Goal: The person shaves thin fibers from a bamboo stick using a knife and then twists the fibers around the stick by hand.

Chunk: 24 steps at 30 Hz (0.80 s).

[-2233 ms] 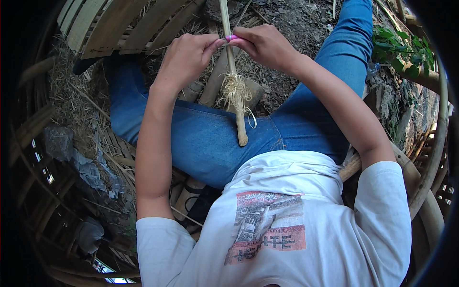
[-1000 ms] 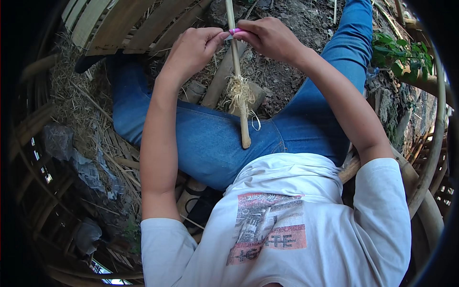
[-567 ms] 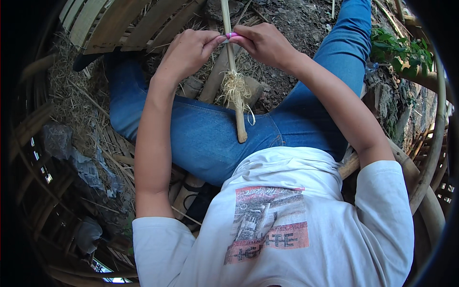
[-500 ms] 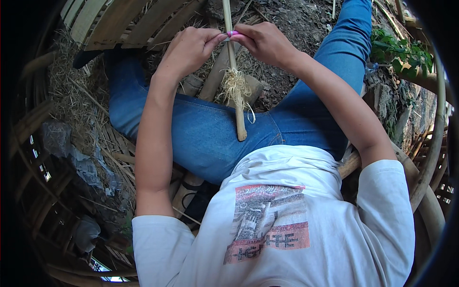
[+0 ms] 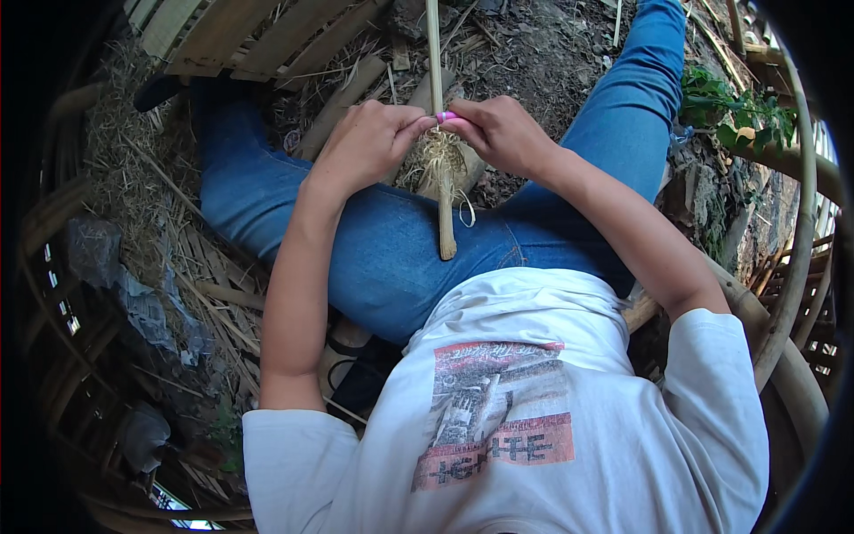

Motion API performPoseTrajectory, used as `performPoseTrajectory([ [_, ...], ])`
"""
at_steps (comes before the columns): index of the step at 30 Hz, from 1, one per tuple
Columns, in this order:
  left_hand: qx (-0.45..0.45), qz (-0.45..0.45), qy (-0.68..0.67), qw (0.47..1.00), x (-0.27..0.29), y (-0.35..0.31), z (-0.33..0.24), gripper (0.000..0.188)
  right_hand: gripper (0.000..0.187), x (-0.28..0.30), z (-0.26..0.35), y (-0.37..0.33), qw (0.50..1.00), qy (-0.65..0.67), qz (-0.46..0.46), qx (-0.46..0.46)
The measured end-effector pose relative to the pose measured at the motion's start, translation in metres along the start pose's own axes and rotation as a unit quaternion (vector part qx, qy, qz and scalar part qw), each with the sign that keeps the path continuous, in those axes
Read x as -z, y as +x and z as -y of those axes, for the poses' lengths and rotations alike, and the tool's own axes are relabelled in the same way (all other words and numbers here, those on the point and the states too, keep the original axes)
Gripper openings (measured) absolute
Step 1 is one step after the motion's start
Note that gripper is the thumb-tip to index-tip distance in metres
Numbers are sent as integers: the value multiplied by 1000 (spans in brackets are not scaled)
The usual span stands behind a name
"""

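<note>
A pale wooden stick [image 5: 434, 53] runs between my legs, its blunt lower end against my jeans near the lap. Thin curled shavings [image 5: 439, 165] bunch around it just below my hands. My left hand [image 5: 374, 138] is on the left of the stick and my right hand [image 5: 498, 132] on the right, both in a closed pinch. Across the stick, their fingertips hold a small pink-ended scraper [image 5: 446, 117]. Fingers hide most of it, so its edge cannot be made out.
Slatted wood [image 5: 267, 40] stands at the far left, beside dry straw [image 5: 133, 151]. Clear plastic wrapping [image 5: 147, 311] lies left of my leg. Green leaves [image 5: 738, 116] and curved poles [image 5: 805, 205] are on the right. My legs spread over littered soil.
Both hands have slid down the stick toward me with the scraper, reaching the top of the bunched shavings. The stick itself has barely shifted.
</note>
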<state>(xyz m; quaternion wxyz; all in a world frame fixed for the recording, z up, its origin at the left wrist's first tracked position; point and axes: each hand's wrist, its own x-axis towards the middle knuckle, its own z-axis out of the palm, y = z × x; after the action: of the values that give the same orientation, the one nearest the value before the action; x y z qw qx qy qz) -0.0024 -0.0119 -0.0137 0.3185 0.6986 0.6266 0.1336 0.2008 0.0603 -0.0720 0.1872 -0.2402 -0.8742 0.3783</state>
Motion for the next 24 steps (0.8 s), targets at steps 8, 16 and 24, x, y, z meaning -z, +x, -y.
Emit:
performPoseTrajectory([
  [8, 32, 10, -27, 999, 4, 3, 0, 24, 28, 10, 1, 6, 999, -36, -2, 14],
  [16, -29, -68, 56, 996, 31, 51, 11, 23, 25, 23, -36, 53, 985, -96, -108, 93],
  [24, -15, -13, 141, 990, 44, 62, 2, 29, 21, 9, -38, 53, 987, -39, -145, 62],
])
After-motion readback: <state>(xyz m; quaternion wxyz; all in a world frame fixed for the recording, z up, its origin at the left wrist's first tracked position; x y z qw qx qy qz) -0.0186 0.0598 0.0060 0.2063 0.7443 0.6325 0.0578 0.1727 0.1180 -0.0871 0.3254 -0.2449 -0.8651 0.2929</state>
